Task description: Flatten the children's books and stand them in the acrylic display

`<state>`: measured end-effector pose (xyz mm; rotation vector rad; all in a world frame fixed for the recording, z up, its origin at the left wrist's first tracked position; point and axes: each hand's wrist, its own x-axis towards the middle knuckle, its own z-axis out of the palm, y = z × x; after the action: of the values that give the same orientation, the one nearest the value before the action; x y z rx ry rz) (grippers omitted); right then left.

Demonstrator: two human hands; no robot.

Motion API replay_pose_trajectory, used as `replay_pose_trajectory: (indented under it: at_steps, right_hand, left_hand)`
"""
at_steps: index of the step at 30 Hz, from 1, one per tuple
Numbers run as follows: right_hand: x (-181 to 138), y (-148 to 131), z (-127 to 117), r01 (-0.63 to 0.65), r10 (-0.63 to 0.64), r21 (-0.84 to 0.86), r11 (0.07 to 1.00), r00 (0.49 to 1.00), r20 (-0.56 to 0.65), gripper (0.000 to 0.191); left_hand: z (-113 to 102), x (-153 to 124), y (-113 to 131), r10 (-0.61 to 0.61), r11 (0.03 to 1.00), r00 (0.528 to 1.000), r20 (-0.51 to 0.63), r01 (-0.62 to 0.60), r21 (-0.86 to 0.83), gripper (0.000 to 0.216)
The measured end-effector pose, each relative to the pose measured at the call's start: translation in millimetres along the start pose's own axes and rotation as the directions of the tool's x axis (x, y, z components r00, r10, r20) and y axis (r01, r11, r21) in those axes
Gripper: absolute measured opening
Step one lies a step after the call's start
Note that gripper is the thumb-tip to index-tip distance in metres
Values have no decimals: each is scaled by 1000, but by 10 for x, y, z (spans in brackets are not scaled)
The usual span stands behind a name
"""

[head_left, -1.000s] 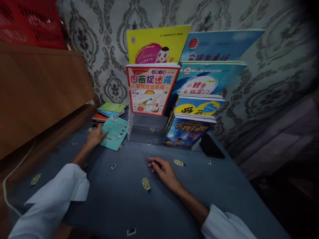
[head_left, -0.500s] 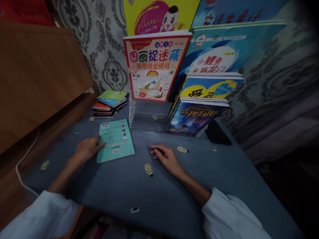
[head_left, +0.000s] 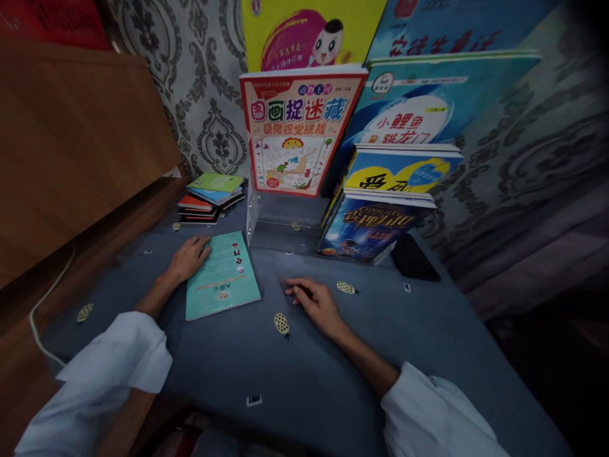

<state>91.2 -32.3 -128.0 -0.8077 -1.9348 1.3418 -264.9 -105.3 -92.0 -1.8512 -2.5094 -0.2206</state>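
A thin teal booklet [head_left: 223, 279] lies flat on the blue-grey tablecloth [head_left: 309, 374], back cover up. My left hand [head_left: 188, 259] rests on its upper left corner, fingers stretched flat over the cover. My right hand [head_left: 316, 301] lies palm down on the cloth to the right of the booklet, fingers loosely curled, holding nothing. Behind the booklet stands a clear acrylic book stand [head_left: 273, 219] with its front slot empty.
Upright picture books fill the stand: a red-framed one [head_left: 297, 130], blue ones [head_left: 380, 225] to its right. A small stack of thin books [head_left: 209, 198] lies at the back left. A dark phone [head_left: 413, 257] lies right of the stand. A wooden panel [head_left: 71, 139] borders the left.
My left hand slid the teal booklet away from the stack toward me, then moved up to its top corner. My right hand has stayed put. The view tilted down.
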Motion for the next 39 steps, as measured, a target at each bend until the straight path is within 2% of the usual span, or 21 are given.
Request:
replay_pose_trajectory:
  at_steps: [10, 14, 18, 21, 26, 33, 39]
  right_hand:
    - [-56, -41, 50, 70, -70, 5, 998, 997, -13, 29]
    - [-110, -106, 48, 106, -107, -96, 990, 994, -6, 29]
    - [-162, -179, 33, 203, -202, -208, 957, 979, 24, 31]
    - [-199, -193, 14, 243, -240, -260, 935, 970, 45, 35]
    - [-303, -126, -79, 218, -222, -309, 926, 975, 26, 36]
    - [-452, 3, -354, 144, -199, -380, 914, 974, -108, 34]
    - [-390, 100, -678, 74, -187, -415, 907, 953, -239, 30]
  left_hand:
    - [-8, -546, 133, 1, 1000, 1000, -21, -1, -7, 51]
    - [-17, -731, 300, 37, 999, 999, -24, -38, -37, 52]
    - [64, -830, 546, 103, 993, 994, -39, -105, -61, 50]
    - [203, -804, 748, 181, 977, 980, -87, -189, -101, 48]
    - [438, -662, 1057, 278, 930, 950, -138, -303, -208, 48]
    - [603, -441, 1531, 332, 872, 926, -180, -374, -316, 47]
    - [680, -125, 1969, 362, 830, 908, -211, -417, -369, 42]
